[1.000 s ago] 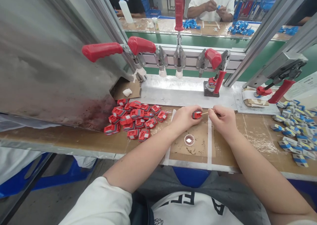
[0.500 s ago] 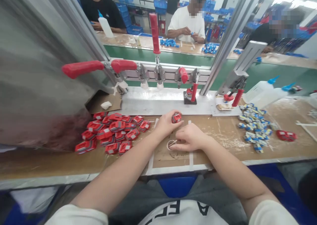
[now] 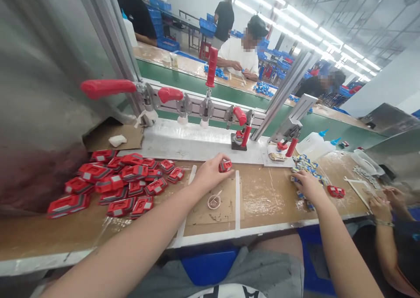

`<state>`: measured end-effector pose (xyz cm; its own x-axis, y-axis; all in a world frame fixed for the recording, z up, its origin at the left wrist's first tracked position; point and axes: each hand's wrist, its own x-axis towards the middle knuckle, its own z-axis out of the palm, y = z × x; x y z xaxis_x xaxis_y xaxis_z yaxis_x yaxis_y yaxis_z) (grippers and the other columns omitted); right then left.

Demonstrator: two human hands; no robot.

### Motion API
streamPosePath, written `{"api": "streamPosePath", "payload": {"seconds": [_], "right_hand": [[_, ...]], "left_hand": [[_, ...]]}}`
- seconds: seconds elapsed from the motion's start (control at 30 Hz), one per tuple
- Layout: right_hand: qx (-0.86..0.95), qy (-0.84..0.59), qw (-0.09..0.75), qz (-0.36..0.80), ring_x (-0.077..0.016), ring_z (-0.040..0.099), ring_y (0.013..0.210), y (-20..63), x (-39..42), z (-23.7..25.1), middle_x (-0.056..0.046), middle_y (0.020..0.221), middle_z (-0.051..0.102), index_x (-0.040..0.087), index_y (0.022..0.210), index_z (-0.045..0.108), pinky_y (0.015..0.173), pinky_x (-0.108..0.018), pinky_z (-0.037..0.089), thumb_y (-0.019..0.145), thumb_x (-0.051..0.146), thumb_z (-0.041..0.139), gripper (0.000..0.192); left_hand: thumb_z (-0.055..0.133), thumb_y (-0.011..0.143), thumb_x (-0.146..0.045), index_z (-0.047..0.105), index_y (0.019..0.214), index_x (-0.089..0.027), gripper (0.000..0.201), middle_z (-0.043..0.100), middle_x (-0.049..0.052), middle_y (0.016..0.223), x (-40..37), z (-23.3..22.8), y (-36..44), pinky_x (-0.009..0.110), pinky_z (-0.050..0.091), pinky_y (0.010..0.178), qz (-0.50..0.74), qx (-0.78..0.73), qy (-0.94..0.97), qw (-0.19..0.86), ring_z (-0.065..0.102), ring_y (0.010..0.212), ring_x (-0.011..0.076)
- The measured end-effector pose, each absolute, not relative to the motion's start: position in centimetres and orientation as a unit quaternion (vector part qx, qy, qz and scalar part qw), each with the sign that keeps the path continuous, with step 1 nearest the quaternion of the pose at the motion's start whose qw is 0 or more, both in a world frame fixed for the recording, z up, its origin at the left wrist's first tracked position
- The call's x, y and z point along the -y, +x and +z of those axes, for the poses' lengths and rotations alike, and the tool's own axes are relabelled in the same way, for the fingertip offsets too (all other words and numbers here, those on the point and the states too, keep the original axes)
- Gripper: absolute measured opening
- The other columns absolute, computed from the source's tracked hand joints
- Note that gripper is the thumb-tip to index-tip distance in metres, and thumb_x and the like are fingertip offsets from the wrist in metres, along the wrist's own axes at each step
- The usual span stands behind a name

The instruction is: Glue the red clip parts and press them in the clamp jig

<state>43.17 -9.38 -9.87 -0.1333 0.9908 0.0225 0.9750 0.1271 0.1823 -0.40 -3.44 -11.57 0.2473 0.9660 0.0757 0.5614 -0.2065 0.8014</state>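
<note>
Gripping a red part [image 3: 225, 166] between fingers and thumb, the left hand [image 3: 214, 170] is staying close to the front edge of the metal plate [image 3: 183, 144]. The right hand [image 3: 306, 185] is curving its fingers over a pile of small blue, yellow and white pieces [image 3: 304, 163]; whether it is pinching one cannot be told. Between them, a small round cup [image 3: 214, 208] is sitting on the bench [image 3: 265, 201], while more red parts [image 3: 134, 172] are lying heaped on the left.
</note>
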Motion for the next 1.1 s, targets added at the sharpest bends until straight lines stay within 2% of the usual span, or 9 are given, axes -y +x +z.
{"api": "streamPosePath", "payload": {"seconds": [0.07,0.13,0.27,0.37,0.53,0.73,0.83,1.0,1.1], "right_hand": [[-0.778,0.626,0.022,0.056,-0.0310,0.065,0.108,42.6,9.1,-10.3,-0.015,0.116,0.071,0.020,0.121,0.075,0.096,-0.043,0.050,0.093,0.015,0.053,0.036],[-0.791,0.610,-0.049,0.011,-0.0311,0.065,0.106,40.8,8.8,-10.3,-0.015,0.113,0.072,0.020,0.125,0.073,0.095,-0.044,0.052,0.097,0.024,0.053,0.035],[-0.762,0.568,-0.267,-0.162,-0.0256,0.068,0.092,34.6,7.7,-10.1,-0.012,0.116,0.073,0.023,0.137,0.066,0.087,-0.041,0.057,0.099,0.046,0.058,0.045],[-0.721,0.509,-0.359,-0.304,-0.0256,0.070,0.093,28.9,6.1,-10.5,-0.009,0.108,0.076,0.024,0.134,0.068,0.086,-0.041,0.059,0.094,0.052,0.067,0.049],[-0.684,0.435,-0.419,-0.410,-0.0269,0.071,0.099,22.0,2.6,-11.3,-0.008,0.111,0.077,0.025,0.125,0.072,0.093,-0.043,0.058,0.091,0.056,0.071,0.046],[-0.735,0.394,-0.446,-0.325,-0.0259,0.065,0.109,20.9,2.4,-11.9,-0.010,0.119,0.070,0.027,0.125,0.072,0.092,-0.039,0.057,0.098,0.049,0.064,0.036],[-0.752,0.389,-0.440,-0.298,-0.0239,0.065,0.104,21.3,3.1,-11.6,-0.009,0.116,0.068,0.028,0.126,0.072,0.091,-0.039,0.056,0.098,0.044,0.065,0.033],[-0.765,0.387,-0.410,-0.312,-0.0246,0.066,0.103,21.7,3.5,-11.0,-0.008,0.115,0.069,0.028,0.123,0.073,0.093,-0.042,0.056,0.096,0.043,0.068,0.031],[-0.714,0.417,-0.420,-0.373,-0.0249,0.066,0.103,21.6,3.5,-11.1,-0.008,0.115,0.070,0.028,0.125,0.072,0.093,-0.042,0.057,0.093,0.047,0.071,0.038]], "left_hand": [[0.074,0.081,-0.044,0.065,0.108,-0.028,0.033,0.072,-0.003,0.089,3.3,-11.8,-0.4,0.028,0.042,0.070,0.312,-0.527,0.715,0.338,0.066,0.083,0.0206],[0.075,0.080,-0.045,0.067,0.107,-0.027,0.034,0.072,-0.003,0.088,3.2,-12.1,-0.5,0.028,0.043,0.072,0.327,-0.514,0.715,0.343,0.066,0.083,0.0206],[0.079,0.078,-0.046,0.070,0.107,-0.025,0.037,0.074,-0.001,0.090,2.9,-12.8,-0.5,0.028,0.045,0.076,0.363,-0.480,0.716,0.355,0.066,0.084,0.0202],[0.080,0.078,-0.051,0.071,0.103,-0.023,0.038,0.073,-0.001,0.090,3.1,-12.9,-0.8,0.028,0.046,0.076,0.368,-0.459,0.725,0.359,0.065,0.083,0.0196],[0.077,0.081,-0.054,0.069,0.108,-0.024,0.042,0.072,-0.002,0.089,3.6,-12.6,-1.4,0.028,0.043,0.074,0.355,-0.468,0.714,0.381,0.063,0.081,0.0188],[0.079,0.079,-0.052,0.065,0.111,-0.024,0.046,0.070,-0.004,0.089,3.4,-12.6,-1.4,0.027,0.043,0.074,0.371,-0.468,0.679,0.429,0.061,0.082,0.0176],[0.085,0.073,-0.050,0.065,0.105,-0.022,0.047,0.065,-0.005,0.080,3.2,-12.7,-1.1,0.026,0.041,0.071,0.375,-0.441,0.675,0.458,0.056,0.075,0.0154],[0.088,0.069,-0.051,0.067,0.092,-0.019,0.045,0.059,-0.005,0.074,2.9,-12.4,-1.0,0.024,0.039,0.066,0.367,-0.412,0.683,0.479,0.051,0.070,0.0135],[0.086,0.074,-0.049,0.072,0.100,-0.020,0.042,0.065,-0.003,0.079,2.9,-12.4,-1.1,0.026,0.042,0.066,0.360,-0.413,0.705,0.450,0.055,0.072,0.0149]]}}
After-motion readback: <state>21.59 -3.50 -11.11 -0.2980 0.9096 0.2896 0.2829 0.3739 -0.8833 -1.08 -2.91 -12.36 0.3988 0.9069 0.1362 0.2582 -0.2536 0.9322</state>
